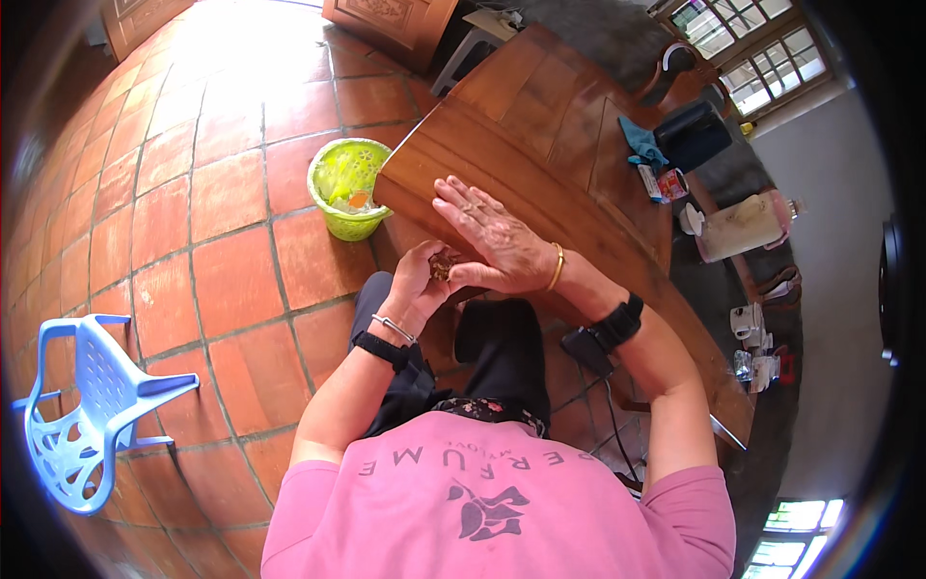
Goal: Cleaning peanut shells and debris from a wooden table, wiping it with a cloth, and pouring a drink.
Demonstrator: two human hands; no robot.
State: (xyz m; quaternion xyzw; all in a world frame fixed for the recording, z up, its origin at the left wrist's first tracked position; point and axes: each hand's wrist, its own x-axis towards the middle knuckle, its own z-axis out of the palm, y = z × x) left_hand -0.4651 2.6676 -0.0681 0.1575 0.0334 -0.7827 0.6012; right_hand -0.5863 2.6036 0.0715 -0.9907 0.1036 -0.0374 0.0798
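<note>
Cupped at the table's near edge, my left hand (421, 279) holds a small heap of brown crumbly matter (442, 265), whose kind I cannot tell. My right hand (499, 242) is stretched out flat just beyond it, palm down, its thumb over the rim of the left palm; its palm side is hidden. A gold bangle is on the right wrist and a silver one on the left. Below the hands are my knees in dark trousers. A green plastic basket (351, 226) with a liner and some litter in it stands on the floor at the table's left corner.
The wooden table (535, 174) spreads ahead and to the right. Farther right are a blue cloth (642, 141), a dark container (693, 136), a large clear jug (745, 226) and white cups (747, 323). A blue plastic chair (101, 391) stands on the tiled floor at left.
</note>
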